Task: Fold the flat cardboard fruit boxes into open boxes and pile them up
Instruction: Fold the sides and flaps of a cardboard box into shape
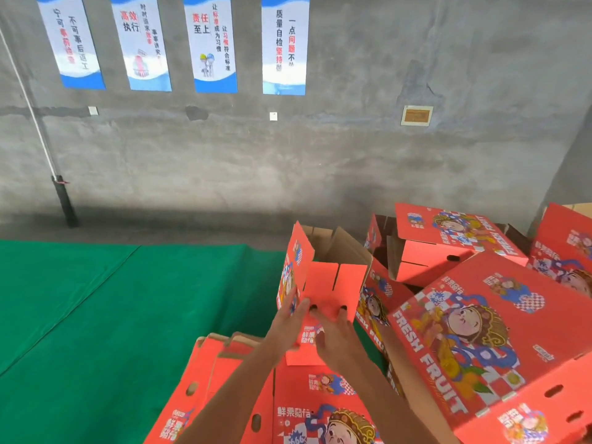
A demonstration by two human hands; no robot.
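Above the flat boxes (pixel 288 398), left hand (pixel 288 318), right hand (pixel 333 334), both gripping half-folded box (pixel 323 283).

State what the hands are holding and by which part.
Both the left hand and the right hand grip the half-folded box by its lower red flap, fingertips hooked through its handle holes.

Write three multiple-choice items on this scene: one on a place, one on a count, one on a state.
1. Where does the pile of folded boxes lie?
A. right of the hands
B. left on the green mat
C. against the posters

2. How many posters hang on the wall?
A. two
B. four
C. six

3. How is the box being folded?
A. flat
B. taped shut
C. open on top

Answers: 1 A, the boxes fill the right side. 2 B, four hang in a row. 3 C, its brown inside shows while the left hand and right hand grip it.
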